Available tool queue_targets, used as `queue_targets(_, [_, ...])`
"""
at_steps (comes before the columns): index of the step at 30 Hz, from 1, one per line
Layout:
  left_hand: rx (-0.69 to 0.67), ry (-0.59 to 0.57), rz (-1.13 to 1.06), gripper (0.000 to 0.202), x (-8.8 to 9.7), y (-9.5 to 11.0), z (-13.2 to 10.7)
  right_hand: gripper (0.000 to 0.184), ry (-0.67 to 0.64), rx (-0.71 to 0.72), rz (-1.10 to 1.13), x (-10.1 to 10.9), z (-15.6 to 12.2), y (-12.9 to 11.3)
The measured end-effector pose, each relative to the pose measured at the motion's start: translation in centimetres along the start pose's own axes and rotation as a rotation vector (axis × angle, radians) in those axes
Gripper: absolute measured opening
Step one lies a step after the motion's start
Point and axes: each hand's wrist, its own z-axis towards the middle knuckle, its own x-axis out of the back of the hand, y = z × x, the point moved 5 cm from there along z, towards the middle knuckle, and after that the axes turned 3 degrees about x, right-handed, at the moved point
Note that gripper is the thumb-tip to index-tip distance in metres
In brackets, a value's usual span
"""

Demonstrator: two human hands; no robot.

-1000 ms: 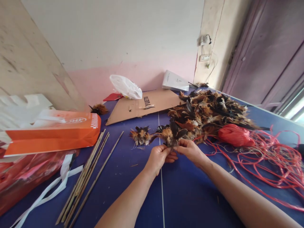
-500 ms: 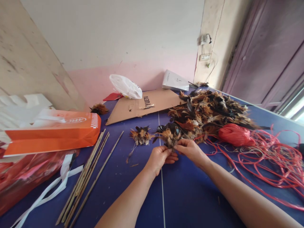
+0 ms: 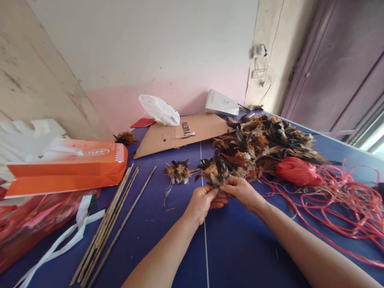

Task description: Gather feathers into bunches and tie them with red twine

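On your blue table (image 3: pixel 240 248), tangled red plastic twine (image 3: pixel 345 200) runs off frame right; a brown-black feather heap (image 3: pixel 264 140) lies right of centre. Your left hand (image 3: pixel 201 203) and right hand (image 3: pixel 242 192) pinch a brown-and-black feather bunch (image 3: pixel 216 173) at centre, hiding its base.

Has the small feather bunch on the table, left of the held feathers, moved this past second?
No, not noticeably: the feather bunch sits in the same place, just left of the white line.
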Motion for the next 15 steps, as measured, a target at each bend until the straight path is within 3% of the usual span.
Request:
queue_targets(7, [0.029,-0.174,-0.05,0.02,-0.2,0.2,-0.1,0.022,-0.206,0.004,0.148,-0.2,-0.3,-0.2])
queue_targets(11, [0.012,-0.102,-0.053,0.019,0.6,0.2,0.4,0.021,-0.24,0.033,0.092,-0.4,-0.4,-0.7])
queue_targets(15, [-0.009,-0.028,-0.052,0.017,1.2,0.3,0.7,0.023,-0.17,0.044,0.061,-0.1,-0.2,-0.7])
